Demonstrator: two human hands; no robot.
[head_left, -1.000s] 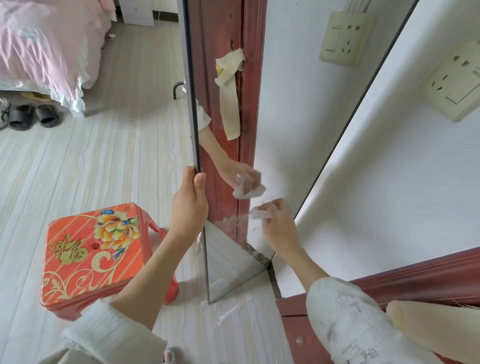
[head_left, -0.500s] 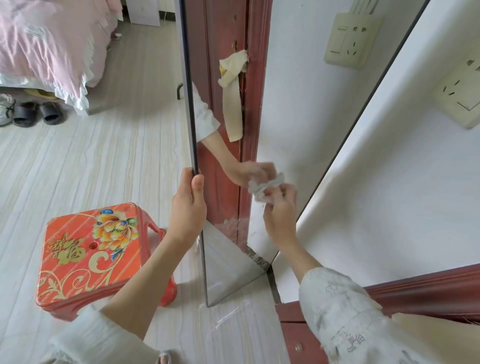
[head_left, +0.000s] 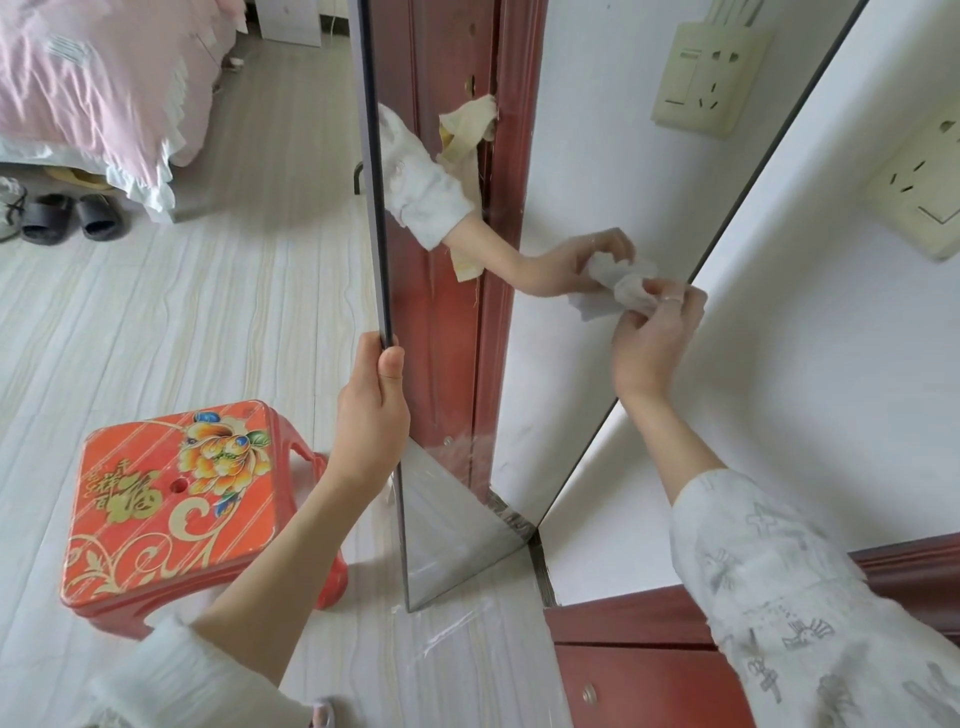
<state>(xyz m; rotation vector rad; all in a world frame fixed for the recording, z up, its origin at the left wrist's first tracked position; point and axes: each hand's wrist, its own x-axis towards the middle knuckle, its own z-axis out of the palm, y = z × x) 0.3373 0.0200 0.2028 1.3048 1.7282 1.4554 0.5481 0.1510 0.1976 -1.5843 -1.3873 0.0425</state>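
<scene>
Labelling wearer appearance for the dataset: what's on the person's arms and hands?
Both hands are bare, no gloves. The left hand comes out of a whitish left sleeve; the right sleeve is whitish with small grey printed figures. The right hand wears a thin pale ring on one finger.

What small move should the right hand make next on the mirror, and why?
Probably sweep the crumpled white tissue down the tall frameless mirror: the right hand pinches it against the glass, the left hand grips the edge, streaks show lower.
</scene>
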